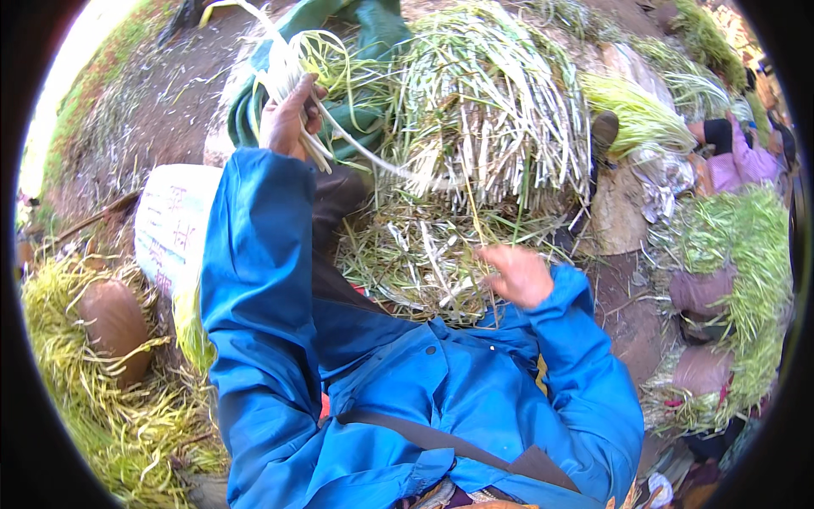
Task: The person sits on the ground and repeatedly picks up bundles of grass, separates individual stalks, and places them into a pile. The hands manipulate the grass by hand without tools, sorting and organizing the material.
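Observation:
My left hand [291, 121] is raised at the upper left, its fingers closed around a small bunch of pale, long-leaved stalks [280, 79]. One white stalk curves away from this bunch towards a big heap of white-stemmed green stalks [496, 108], which lies in front of me with the cut ends facing me. My right hand [521, 277] is blurred, with forefinger and thumb apart, above loose leaf trimmings [407, 254] between my legs. A thin dry straw [472, 203] runs close to its fingertips; whether they touch is unclear.
Dark green cloth [369, 38] lies beyond my left hand. A white woven sack [175, 223] with writing stands left, near yellowish leaves [82, 432] and a brown rounded object [116, 327]. At right are a yellow-green bundle [629, 108], a green pile [744, 254] and a person's purple sleeve [750, 156].

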The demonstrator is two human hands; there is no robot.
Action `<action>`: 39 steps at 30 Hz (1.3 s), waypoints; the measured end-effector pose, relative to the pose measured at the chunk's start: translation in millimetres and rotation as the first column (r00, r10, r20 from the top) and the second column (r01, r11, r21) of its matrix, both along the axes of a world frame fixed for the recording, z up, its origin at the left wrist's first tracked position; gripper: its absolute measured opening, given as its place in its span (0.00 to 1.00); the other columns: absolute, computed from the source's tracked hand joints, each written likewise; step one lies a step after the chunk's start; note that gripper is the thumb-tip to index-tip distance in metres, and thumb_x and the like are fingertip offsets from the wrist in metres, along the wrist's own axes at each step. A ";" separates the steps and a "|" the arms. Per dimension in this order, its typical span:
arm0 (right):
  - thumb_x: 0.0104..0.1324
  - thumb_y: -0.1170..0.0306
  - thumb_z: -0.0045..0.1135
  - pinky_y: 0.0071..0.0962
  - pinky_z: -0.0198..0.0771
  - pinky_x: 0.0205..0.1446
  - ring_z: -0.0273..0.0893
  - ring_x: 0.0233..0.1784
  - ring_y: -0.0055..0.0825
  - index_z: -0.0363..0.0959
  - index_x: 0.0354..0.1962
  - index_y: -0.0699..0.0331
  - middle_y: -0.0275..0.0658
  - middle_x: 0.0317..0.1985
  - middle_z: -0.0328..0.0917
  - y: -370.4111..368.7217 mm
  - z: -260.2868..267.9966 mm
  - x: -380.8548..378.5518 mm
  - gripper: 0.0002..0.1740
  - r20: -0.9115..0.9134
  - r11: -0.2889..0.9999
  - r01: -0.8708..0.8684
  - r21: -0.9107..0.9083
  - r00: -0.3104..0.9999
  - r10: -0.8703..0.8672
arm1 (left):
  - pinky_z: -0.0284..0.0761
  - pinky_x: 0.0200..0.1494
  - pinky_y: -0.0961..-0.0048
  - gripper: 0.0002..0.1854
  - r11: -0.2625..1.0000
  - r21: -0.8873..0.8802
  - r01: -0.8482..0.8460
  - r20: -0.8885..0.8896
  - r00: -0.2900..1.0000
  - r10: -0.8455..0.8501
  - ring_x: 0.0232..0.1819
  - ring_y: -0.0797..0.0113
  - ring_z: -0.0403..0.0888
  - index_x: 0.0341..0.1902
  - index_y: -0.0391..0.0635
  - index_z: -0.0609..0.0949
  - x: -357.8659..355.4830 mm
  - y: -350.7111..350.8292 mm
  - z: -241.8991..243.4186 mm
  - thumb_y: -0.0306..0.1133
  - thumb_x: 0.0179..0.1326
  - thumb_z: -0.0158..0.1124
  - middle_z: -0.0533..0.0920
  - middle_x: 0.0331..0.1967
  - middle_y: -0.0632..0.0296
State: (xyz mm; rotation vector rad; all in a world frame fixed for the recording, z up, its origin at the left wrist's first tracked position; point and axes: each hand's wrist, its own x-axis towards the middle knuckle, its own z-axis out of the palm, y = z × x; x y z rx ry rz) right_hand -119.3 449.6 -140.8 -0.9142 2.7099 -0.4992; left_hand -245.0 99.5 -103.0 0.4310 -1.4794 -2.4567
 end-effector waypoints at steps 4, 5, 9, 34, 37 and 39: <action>0.50 0.61 0.57 0.32 0.66 0.34 0.72 0.31 0.33 0.74 0.32 0.58 0.36 0.25 0.74 -69.0 29.8 -50.3 0.13 -0.514 0.943 0.002 -0.333 0.838 -0.184 | 0.56 0.14 0.85 0.11 0.998 -0.028 0.055 0.050 0.997 -0.054 0.15 0.81 0.64 0.38 0.43 0.76 10.4 29.6 -5.1 0.35 0.54 0.60 0.78 0.24 0.62; 0.51 0.63 0.56 0.33 0.67 0.36 0.72 0.32 0.35 0.74 0.34 0.59 0.38 0.28 0.76 -92.7 36.3 -54.1 0.13 -0.413 0.832 -0.002 -0.555 0.869 -0.273 | 0.56 0.15 0.84 0.12 0.997 -0.020 0.068 0.056 0.996 -0.067 0.14 0.81 0.62 0.39 0.43 0.76 11.4 32.9 -12.6 0.37 0.54 0.60 0.78 0.24 0.63; 0.61 0.60 0.47 0.25 0.66 0.39 0.71 0.33 0.21 0.74 0.37 0.66 0.40 0.31 0.77 -164.6 -30.0 -81.4 0.17 0.408 0.378 0.397 -0.836 0.911 -0.055 | 0.57 0.15 0.84 0.15 0.974 -0.066 0.217 -0.019 0.976 -0.219 0.16 0.82 0.61 0.42 0.44 0.75 12.7 49.6 -21.1 0.40 0.55 0.60 0.78 0.28 0.64; 0.52 0.67 0.49 0.38 0.65 0.27 0.71 0.23 0.41 0.70 0.19 0.63 0.46 0.20 0.72 -66.9 -28.2 7.9 0.09 -0.064 0.722 0.012 -0.692 0.995 -0.077 | 0.70 0.47 0.70 0.24 0.864 0.026 0.503 0.073 0.861 -0.504 0.46 0.70 0.70 0.54 0.47 0.70 -140.4 38.6 -11.1 0.46 0.57 0.53 0.71 0.47 0.62; 0.53 0.66 0.47 0.44 0.65 0.31 0.71 0.29 0.47 0.70 0.24 0.64 0.52 0.23 0.71 -29.7 -103.7 29.2 0.10 0.071 0.905 -0.297 -0.305 0.940 0.333 | 0.66 0.31 0.78 0.20 0.866 -0.184 0.464 0.029 0.884 -0.467 0.31 0.78 0.69 0.52 0.46 0.71 -175.1 14.7 -33.4 0.39 0.57 0.53 0.73 0.36 0.66; 0.53 0.65 0.46 0.43 0.68 0.36 0.72 0.33 0.47 0.70 0.29 0.64 0.52 0.26 0.73 -3.7 -169.3 42.1 0.12 0.249 0.929 -0.370 -0.018 0.898 0.362 | 0.59 0.23 0.82 0.14 0.897 -0.278 0.344 -0.086 0.921 -0.380 0.23 0.81 0.64 0.46 0.48 0.74 -152.7 24.0 3.2 0.35 0.56 0.57 0.71 0.26 0.72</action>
